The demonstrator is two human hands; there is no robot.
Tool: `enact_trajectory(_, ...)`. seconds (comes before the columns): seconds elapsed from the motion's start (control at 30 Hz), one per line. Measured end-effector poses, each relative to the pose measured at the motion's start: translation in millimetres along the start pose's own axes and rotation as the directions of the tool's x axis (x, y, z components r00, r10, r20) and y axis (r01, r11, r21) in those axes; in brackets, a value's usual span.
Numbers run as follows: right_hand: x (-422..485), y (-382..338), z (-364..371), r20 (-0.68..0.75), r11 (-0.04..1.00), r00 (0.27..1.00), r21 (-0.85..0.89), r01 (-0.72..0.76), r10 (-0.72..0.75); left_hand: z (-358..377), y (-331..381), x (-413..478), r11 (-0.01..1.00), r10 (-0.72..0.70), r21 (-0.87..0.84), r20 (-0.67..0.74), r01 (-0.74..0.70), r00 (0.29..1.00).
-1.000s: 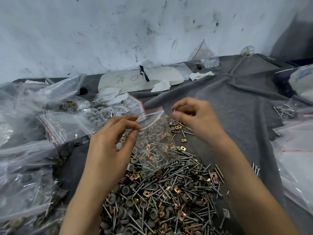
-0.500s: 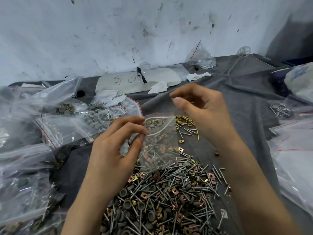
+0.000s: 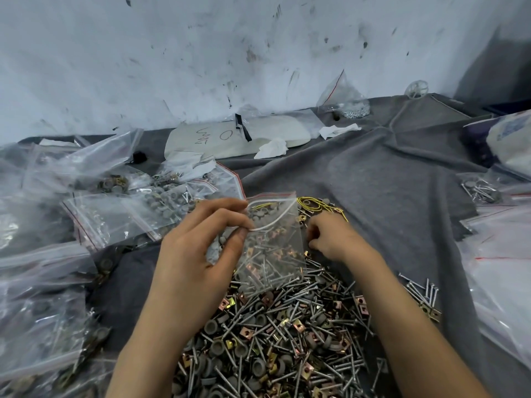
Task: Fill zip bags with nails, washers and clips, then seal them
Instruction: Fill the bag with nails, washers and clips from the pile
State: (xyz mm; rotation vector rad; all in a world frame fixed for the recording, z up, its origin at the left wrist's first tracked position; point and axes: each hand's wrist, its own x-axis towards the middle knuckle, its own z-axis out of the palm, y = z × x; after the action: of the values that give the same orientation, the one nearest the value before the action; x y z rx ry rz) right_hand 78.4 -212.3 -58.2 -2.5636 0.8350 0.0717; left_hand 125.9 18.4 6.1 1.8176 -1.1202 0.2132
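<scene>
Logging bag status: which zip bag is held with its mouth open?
The small bag above the hardware pile, pinched at its rim by the left hand; its mouth gapes, while the other bags lie unheld around it.

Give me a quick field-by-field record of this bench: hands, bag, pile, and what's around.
Left hand: pinches the rim of the bag, holding it over the far end of the pile
Bag: clear, red strip at top, mouth open, unsealed
Right hand: fingers curled down beside the bag; grasp not clear
Pile: nails, grey washers and brass clips, loose on grey cloth
Left side: filled bags
Behind bag: yellow bands
</scene>
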Motion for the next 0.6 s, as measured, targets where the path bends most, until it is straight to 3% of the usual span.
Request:
enact_trajectory(0.1, -1, -1, -3, 0.006, 0.999, 0.999, 0.021, 0.036, -0.037, -1, 0, 0, 1.0, 0.0, 0.001, -0.002, 0.0, 1.0)
enact_trajectory(0.2, -6, -5, -18, -0.168, 0.941, 0.983, 0.314, 0.126, -0.076, -1, 1, 0, 1.0, 0.002, 0.005, -0.003, -0.002, 1.0)
enact_trajectory(0.3, -29, -22, -46, -0.386, 0.662, 0.913, 0.652, 0.37, -0.13, 0, 3, 0, 0.999, 0.027, 0.021, 0.012, -0.027, 1.0)
enact_trajectory(0.37, -51, -34, -63, -0.524, 0.473, 0.83, 0.692, 0.545, -0.19, 0, 4, 0, 0.998, 0.043, 0.042, 0.019, -0.043, 0.999)
enact_trajectory(0.43, -72, -47, -71, -0.554, 0.393, 0.781, 0.675, 0.624, -0.288, 0, 6, 0, 0.997, 0.058, 0.051, 0.025, -0.059, 0.998)
enact_trajectory(0.53, -85, -57, -73, -0.465, 0.507, 0.787, 0.602, 0.617, -0.406, -1, 8, 0, 0.997, 0.073, 0.036, 0.034, -0.074, 0.997)
enact_trajectory(0.6, -84, -57, -72, -0.455, 0.546, 0.792, 0.574, 0.611, -0.407, 0, 8, 0, 0.997, 0.07, 0.022, 0.027, -0.071, 0.997)
